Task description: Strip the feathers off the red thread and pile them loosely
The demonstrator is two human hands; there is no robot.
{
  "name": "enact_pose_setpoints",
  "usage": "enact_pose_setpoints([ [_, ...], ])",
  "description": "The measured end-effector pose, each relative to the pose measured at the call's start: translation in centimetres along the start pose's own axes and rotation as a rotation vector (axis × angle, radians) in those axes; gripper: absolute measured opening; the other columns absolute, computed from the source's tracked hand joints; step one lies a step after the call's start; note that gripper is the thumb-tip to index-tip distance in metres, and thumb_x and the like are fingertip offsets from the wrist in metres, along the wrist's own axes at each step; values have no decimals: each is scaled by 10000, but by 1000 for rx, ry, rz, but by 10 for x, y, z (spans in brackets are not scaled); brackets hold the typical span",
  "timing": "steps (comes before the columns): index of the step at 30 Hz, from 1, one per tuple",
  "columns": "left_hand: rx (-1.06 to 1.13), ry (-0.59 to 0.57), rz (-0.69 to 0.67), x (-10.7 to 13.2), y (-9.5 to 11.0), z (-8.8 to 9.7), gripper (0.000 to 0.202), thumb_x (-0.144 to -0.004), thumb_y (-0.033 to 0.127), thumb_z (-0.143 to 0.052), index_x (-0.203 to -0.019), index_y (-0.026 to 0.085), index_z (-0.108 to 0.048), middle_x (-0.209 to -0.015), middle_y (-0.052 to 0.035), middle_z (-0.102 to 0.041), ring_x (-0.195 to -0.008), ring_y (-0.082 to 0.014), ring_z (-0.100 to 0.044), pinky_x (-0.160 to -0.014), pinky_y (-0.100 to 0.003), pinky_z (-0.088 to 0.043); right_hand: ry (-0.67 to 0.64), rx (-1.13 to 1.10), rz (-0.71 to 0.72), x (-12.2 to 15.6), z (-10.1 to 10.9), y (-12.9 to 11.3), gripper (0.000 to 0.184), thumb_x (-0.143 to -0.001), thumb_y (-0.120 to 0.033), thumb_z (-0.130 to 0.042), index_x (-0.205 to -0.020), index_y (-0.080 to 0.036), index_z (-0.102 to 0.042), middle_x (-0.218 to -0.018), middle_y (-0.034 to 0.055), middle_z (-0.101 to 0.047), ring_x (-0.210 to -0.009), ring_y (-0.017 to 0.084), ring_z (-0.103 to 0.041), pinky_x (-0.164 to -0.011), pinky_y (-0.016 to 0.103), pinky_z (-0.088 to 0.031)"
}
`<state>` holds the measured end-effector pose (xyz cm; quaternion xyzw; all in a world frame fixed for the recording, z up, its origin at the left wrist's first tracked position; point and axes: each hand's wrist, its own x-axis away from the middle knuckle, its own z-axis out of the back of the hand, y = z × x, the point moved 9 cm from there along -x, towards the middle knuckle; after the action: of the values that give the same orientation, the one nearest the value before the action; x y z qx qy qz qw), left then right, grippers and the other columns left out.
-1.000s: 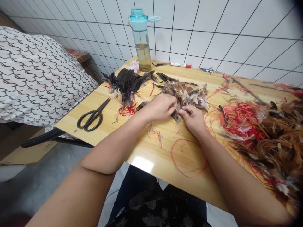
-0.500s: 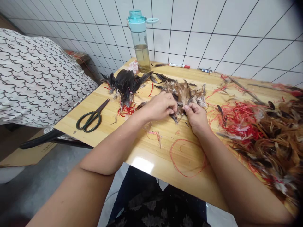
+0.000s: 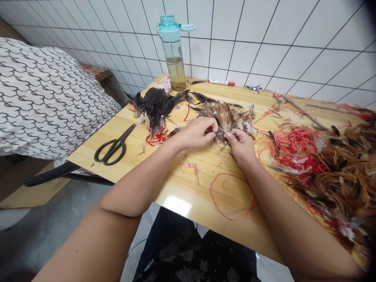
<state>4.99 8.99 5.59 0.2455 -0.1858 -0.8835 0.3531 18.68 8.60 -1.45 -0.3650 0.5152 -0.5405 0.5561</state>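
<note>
Brown feathers (image 3: 221,113) lie spread in a pile in front of my two hands. At their lower edge, my right hand (image 3: 242,147) is closed, its thumb and forefinger pinched on the base of brown feathers. Just left of it, my left hand (image 3: 199,132) hovers with fingers curled in and thumb near the forefinger; whatever they hold is too small to make out. Black feathers (image 3: 155,103) with red string (image 3: 157,136) at their base lie farther left. Black-handled scissors (image 3: 115,145) rest near the table's left edge.
A water bottle (image 3: 175,58) stands by the tiled wall, with a red-capped marker (image 3: 221,82) beside it. On the right, a large heap of brown feathers (image 3: 349,176) and tangled red string (image 3: 299,150) covers the table. A loop of red string (image 3: 214,199) lies near the front edge.
My left hand has shifted slightly up, its thumb and forefinger rising from the feathers' lower edge. My right hand has moved slightly left, still pinching.
</note>
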Motion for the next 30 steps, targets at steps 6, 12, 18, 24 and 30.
enact_pose_setpoints([
  [6, 221, 71, 161, 1, -21, 2, 119, -788, 151, -586, -902, 150, -620, -786, 3, -659, -695, -97, -567, -693, -231, -430, -14, 25, 3, 0, -1, -1, 204, -756, -370, -580, -657, -193, -553, -578, -32, -468, -563, 111, -372, -551, 257, -291],
  [12, 203, 60, 186, 0, -24, 3, 76, -795, 196, -607, -829, 145, -652, -722, 10, -647, -656, -94, -540, -648, -224, -406, -14, -18, 2, 0, -1, -1, 228, -748, -393, -596, -646, -201, -527, -584, -31, -476, -570, 114, -384, -556, 256, -304],
  [18, 6, -4, 70, 0, -4, 0, 118, -778, 133, -555, -802, 155, -669, -716, 10, -649, -643, -99, -535, -656, -230, -395, -12, 63, 29, -1, -1, -1, 202, -772, -351, -559, -642, -199, -525, -589, -24, -491, -579, 124, -400, -578, 271, -316],
  [24, -154, -2, 21, 0, 4, -2, 159, -776, 131, -531, -797, 153, -687, -762, -30, -678, -681, -132, -565, -695, -256, -420, -23, 257, 154, 2, -4, -16, 170, -763, -289, -547, -621, -208, -500, -615, -12, -476, -660, 158, -453, -655, 297, -359],
  [30, -185, -23, 0, 0, 6, -2, 170, -781, 133, -516, -793, 163, -683, -790, -37, -695, -750, -152, -602, -713, -265, -432, -15, 326, 176, 2, -3, -18, 150, -763, -280, -551, -632, -217, -510, -634, 1, -497, -697, 179, -488, -704, 315, -383],
])
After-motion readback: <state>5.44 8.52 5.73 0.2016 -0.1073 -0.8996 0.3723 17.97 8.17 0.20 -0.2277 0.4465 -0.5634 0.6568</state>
